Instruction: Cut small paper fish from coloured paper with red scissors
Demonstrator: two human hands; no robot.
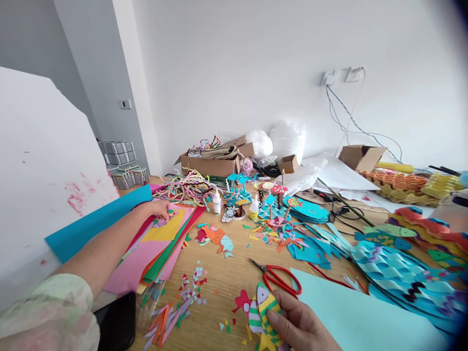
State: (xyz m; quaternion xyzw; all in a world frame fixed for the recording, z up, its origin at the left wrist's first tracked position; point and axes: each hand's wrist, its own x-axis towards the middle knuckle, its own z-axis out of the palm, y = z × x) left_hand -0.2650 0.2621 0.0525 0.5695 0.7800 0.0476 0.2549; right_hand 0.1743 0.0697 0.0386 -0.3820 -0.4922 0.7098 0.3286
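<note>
My right hand (300, 319) is closed on paper fish at the front of the table. The top paper fish (268, 305) is yellow with green stripes and a lilac head, and a lilac-and-green striped one shows beneath it. Far to the left, my left hand (160, 209) reaches over a stack of coloured paper (126, 273), its fingers curled down at a small multicoloured patterned piece (161, 222); whether it is pinched is hard to see. Red-handled scissors (280, 279) lie just beyond my right hand. Orange and light-blue paper fish (218, 239) rest mid-table.
Glue bottles (217, 202) stand mid-table near paper scraps (274, 229). A phone (116, 321) lies at front left. Light-blue paper (354, 307) and a woven blue disc (395, 273) occupy the right. A cardboard box (210, 165) holds craft materials by the wall.
</note>
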